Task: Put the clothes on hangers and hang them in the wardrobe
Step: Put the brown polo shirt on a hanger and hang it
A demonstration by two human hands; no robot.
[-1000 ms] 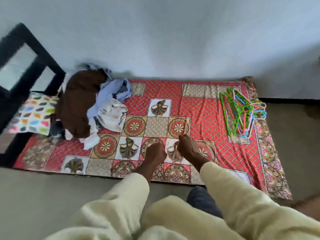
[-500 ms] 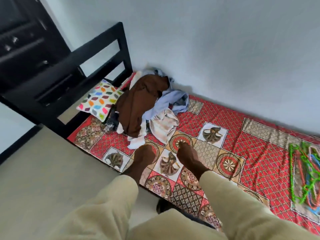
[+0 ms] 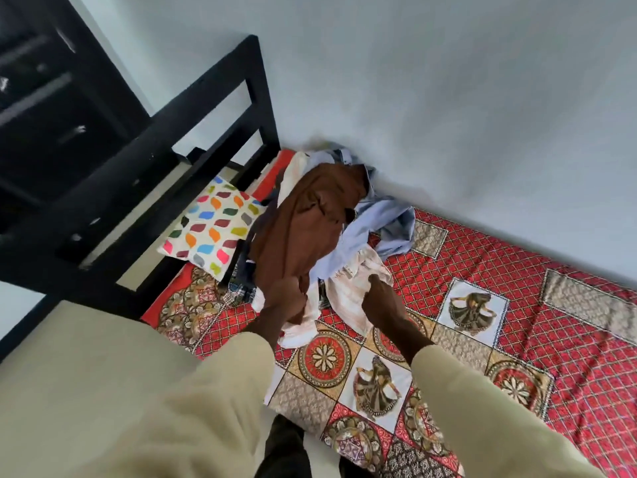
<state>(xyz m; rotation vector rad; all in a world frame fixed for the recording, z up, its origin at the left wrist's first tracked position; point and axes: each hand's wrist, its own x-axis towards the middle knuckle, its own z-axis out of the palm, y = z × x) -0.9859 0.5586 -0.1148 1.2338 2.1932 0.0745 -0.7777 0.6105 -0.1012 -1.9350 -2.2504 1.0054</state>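
Change vs half a second ago: both hands were hovering short of the pile over bare bedspread; now both are at its near edge. View has swung further left, so the hangers are out of frame.

Left hand (image 3: 287, 298): fingers curled into the lower hem of the brown garment (image 3: 306, 222), gripping it. Right hand (image 3: 381, 300): fingertips down on the cream cloth (image 3: 348, 291); looks like a pinch, but the fingers are hidden behind the hand, so cannot confirm closure.

Clothes pile (image 3: 331, 232) sits at the head of the bed against the wall (image 3: 448, 98); brown on top, pale blue shirt (image 3: 375, 225) to its right, cream underneath.

Judgement: first pick-up beginning; nothing on a hanger yet, so task is at its start.

Surface: red patterned bedspread (image 3: 499, 270), soft and flat. Spotted pillow (image 3: 213, 225) just left of pile. Black bed frame (image 3: 193, 108) behind it; dark cabinet (image 3: 44, 108) beyond, possibly the wardrobe. Plain beige floor (image 3: 69, 357)
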